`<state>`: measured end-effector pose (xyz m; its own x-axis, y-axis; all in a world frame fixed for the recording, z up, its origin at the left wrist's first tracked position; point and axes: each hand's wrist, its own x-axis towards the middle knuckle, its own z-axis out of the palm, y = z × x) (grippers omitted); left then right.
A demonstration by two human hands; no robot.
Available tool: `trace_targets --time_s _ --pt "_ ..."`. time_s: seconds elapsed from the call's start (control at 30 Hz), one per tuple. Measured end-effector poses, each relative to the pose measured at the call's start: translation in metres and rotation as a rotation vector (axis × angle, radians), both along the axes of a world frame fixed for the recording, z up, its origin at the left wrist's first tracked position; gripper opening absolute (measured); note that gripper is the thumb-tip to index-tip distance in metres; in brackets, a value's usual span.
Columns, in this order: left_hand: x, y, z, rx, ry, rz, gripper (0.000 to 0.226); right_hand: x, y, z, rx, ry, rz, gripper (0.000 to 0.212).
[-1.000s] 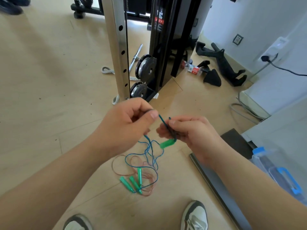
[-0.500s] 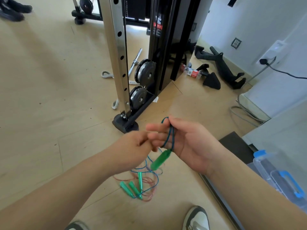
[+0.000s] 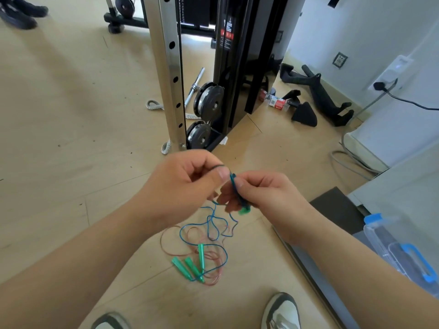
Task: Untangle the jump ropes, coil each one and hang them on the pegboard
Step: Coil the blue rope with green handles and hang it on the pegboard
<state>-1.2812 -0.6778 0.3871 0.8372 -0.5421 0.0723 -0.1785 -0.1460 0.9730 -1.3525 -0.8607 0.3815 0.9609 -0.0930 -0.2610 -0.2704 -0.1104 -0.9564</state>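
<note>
A thin blue jump rope [image 3: 209,227] runs from my hands down to the wooden floor. My right hand [image 3: 259,195] pinches a small coil of it, with one green handle [image 3: 244,211] poking out below the fingers. My left hand [image 3: 187,181] pinches the same blue cord between thumb and forefinger, just left of the coil. On the floor the blue cord lies tangled with a pink jump rope [image 3: 190,252]. Three more green handles [image 3: 192,267] lie together in that tangle. No pegboard is in view.
A steel upright [image 3: 169,67] and black weight machine [image 3: 240,55] with weight plates [image 3: 207,98] stand straight ahead. A dark mat [image 3: 337,210] and clear bin with blue latch [image 3: 408,252] sit at right. My shoes [image 3: 282,312] are at the bottom edge.
My left hand rose from below the right hand and brought another turn of blue cord up to the coil. The right hand closed from a spread palm to a pinch.
</note>
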Motion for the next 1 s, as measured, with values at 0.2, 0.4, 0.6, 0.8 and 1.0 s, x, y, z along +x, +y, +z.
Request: trace_targets --time_s 0.2,0.4,0.6,0.8,1.0 --pt "0.009 0.001 -0.02 0.185 0.099 0.041 0.028 0.001 0.012 0.018 0.5 0.099 0.024 0.03" --pt "-0.015 -0.008 -0.035 0.613 0.0 -0.32 0.037 0.013 0.004 0.005 0.655 0.034 -0.384 0.028" --pt "-0.015 -0.009 -0.014 0.383 -0.078 -0.277 0.017 0.007 -0.001 -0.015 -0.46 -0.002 -0.254 0.024" --pt "0.021 0.001 -0.004 -0.111 0.193 0.112 0.026 0.006 0.006 -0.006 -0.045 0.133 -0.106 0.034" --pt "0.013 0.001 -0.033 0.533 0.125 -0.098 0.033 0.006 0.017 0.018 0.693 0.169 -0.132 0.036"
